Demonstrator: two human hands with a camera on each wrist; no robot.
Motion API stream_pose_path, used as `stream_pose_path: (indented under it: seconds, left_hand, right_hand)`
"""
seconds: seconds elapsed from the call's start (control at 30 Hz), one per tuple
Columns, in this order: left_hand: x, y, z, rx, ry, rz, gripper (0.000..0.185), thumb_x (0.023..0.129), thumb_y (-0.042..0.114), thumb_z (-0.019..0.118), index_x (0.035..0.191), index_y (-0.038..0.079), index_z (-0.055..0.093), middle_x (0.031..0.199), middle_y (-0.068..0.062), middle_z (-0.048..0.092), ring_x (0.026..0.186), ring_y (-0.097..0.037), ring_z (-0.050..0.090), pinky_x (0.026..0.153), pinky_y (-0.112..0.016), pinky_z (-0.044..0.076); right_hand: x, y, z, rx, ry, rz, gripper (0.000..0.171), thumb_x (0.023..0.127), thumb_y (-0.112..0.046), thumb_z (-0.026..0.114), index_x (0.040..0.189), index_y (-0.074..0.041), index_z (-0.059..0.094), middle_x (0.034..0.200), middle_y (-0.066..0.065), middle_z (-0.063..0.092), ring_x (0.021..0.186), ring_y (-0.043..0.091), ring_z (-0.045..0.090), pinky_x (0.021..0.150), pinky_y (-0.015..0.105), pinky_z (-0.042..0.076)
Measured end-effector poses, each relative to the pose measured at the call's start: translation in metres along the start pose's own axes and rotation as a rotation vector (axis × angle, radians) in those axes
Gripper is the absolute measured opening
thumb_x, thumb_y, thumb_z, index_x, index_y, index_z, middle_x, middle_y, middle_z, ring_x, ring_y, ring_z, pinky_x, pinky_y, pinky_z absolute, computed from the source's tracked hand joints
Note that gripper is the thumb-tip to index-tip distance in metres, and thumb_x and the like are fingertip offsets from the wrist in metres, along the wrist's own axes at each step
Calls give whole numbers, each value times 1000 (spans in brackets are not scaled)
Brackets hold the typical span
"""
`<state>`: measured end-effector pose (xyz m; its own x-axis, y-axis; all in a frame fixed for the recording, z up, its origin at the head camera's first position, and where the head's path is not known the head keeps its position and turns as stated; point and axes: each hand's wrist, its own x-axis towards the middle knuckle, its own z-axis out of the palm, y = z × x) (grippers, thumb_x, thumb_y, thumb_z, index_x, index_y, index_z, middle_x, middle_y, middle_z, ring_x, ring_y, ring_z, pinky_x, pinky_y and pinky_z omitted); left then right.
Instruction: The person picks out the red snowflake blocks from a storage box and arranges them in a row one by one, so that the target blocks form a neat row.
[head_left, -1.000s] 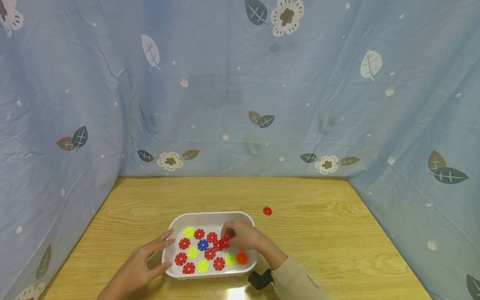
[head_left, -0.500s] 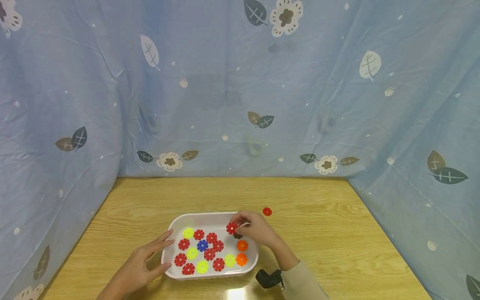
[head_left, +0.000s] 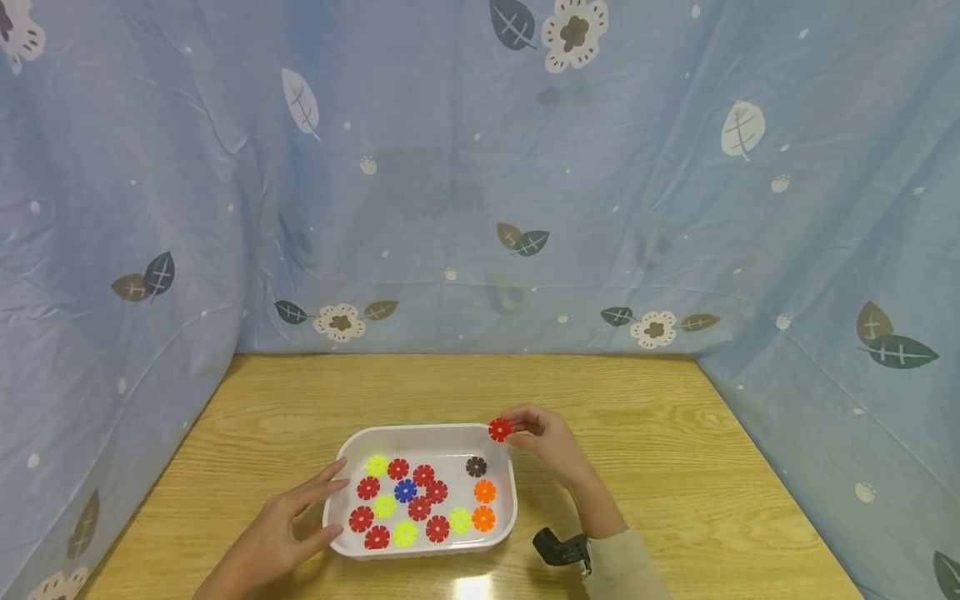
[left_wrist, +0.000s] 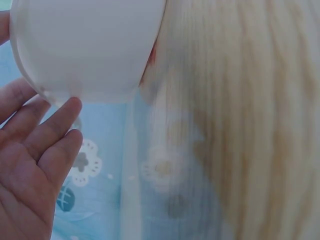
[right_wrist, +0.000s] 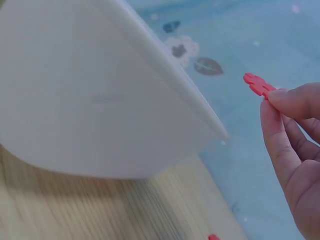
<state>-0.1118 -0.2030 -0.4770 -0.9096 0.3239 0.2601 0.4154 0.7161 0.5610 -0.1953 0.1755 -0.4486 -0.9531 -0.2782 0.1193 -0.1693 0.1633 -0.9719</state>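
Note:
My right hand [head_left: 547,437] pinches a red snowflake disc [head_left: 499,430] between thumb and fingertips at the far right corner of the white tray [head_left: 420,433]. In the right wrist view the notched red disc [right_wrist: 258,85] stands out past the thumb, held above the level of the tray rim. My left hand [head_left: 279,532] lies at the tray's left end, fairly straight fingers reaching over the rim and thumb against it. The left wrist view has its fingertips [left_wrist: 74,104] against the tray's outer wall. Inside the tray lie several red discs, with a blue disc [head_left: 406,491] among them.
Several yellow discs [head_left: 405,533], two orange discs [head_left: 484,492] and a dark brown disc [head_left: 476,467] also lie in the tray. A red piece [right_wrist: 213,237] shows on the wooden table [head_left: 637,417] beside it. Blue patterned cloth [head_left: 450,208] encloses the table's back and sides.
My right hand has lifted the red disc out from among the others and carried it right and away to the tray's far right corner, uncovering the brown disc. The left hand stays put.

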Motion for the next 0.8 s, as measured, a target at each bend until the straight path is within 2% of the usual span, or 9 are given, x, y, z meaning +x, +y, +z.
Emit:
stream_pose_path:
  seconds: [0.17,0.4,0.57,0.8]
  left_hand:
    - [0,1,0,-1,-13,-24,46,77,38,67,120,26,56,138,9,41,123,-21,44,90,-45,45]
    - [0,1,0,0,-13,-26,47,77,38,67,120,26,56,138,9,41,123,-22,44,89,-45,45]
    - [1,1,-1,-14,-18,-29,46,77,38,67,120,26,56,138,8,41,123,-24,43,90,-46,44]
    - [0,1,-1,-30,-34,-42,46,78,38,66,121,25,56,139,7,41,124,-25,42,90,-47,44]
  right_hand:
    - [-3,2,-12,44,82,47,29,78,0,63,107,2,58,102,18,60,89,22,59,72,21,52]
    - [-6,17,-29,32,177,55,34,79,-3,64,111,4,56,105,17,59,89,14,58,73,19,52]
    - [-4,35,-38,42,264,57,34,80,2,61,112,7,55,107,20,58,91,15,59,75,17,50]
    - [-2,56,-43,122,398,188,34,77,3,62,111,2,56,106,13,60,89,11,59,75,18,50]
